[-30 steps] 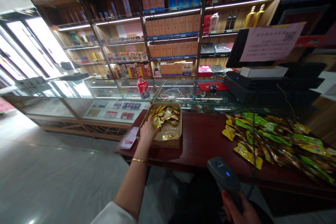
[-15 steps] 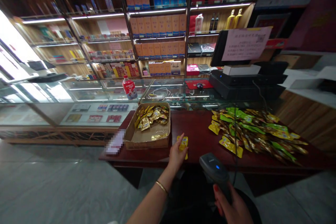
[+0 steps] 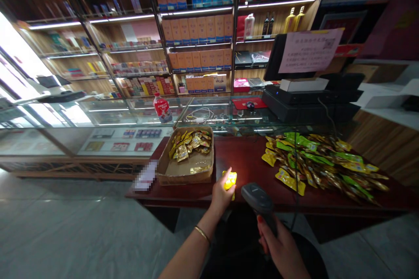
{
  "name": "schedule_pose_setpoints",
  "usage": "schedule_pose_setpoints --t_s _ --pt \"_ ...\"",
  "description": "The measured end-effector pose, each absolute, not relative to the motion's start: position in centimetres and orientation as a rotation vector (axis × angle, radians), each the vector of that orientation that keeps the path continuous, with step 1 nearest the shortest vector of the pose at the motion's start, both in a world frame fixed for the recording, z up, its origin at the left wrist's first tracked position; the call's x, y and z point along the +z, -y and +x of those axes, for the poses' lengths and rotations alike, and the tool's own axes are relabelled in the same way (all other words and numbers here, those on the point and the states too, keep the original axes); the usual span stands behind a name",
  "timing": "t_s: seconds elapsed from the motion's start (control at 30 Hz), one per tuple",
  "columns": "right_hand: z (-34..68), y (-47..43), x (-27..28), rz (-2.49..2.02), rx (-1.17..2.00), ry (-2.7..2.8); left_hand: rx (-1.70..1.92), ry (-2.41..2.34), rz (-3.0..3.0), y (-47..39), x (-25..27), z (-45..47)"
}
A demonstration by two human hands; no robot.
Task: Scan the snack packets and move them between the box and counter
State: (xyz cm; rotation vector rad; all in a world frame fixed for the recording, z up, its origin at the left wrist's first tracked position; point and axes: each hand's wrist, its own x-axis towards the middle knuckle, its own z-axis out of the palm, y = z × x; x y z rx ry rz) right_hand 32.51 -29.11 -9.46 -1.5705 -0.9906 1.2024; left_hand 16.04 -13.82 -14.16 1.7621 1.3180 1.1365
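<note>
Here's the left hand (image 3: 222,195), thumb and fingers pinching a small yellow packet (image 3: 231,179) just above the dark red table (image 3: 234,152), and a bright patch of light is blazing right across its printed front! That glare swamps the label, so no brand can be made out. Over to the right hand (image 3: 278,242): fingers wrapped firmly around the handle of a dark scanner (image 3: 258,197), its head angled towards the packet, a small pale mark on top too tiny to read.

Left of the packet sits an open cardboard box (image 3: 185,179), gold packets (image 3: 193,143) bunched at its far end. Away to the right, a big heap of yellow, brown and green packets (image 3: 322,165), their printing lost in blur. And the writing? A pale pink sheet (image 3: 310,51) on the monitor (image 3: 274,59) carries rows of Chinese characters, too soft to read, plus a square code. The red-labelled bottle (image 3: 163,109) on the glass counter (image 3: 131,107) shows white lettering, also illegible.
</note>
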Motion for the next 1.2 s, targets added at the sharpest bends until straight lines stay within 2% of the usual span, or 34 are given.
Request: schedule_pose_setpoints --t_s 0.53,0.83,1.2 --pt "31.3 27.3 -10.2 -1.497 1.212 1.002 1.104 -1.093 1.447 13.9 -13.0 15.2" --pt "31.3 27.8 -10.5 -1.497 1.217 0.986 1.197 -1.154 1.422 13.5 -13.1 14.9" --pt "30.4 27.2 -9.7 -1.471 1.235 1.020 1.122 -1.056 1.214 13.4 -13.7 14.2"
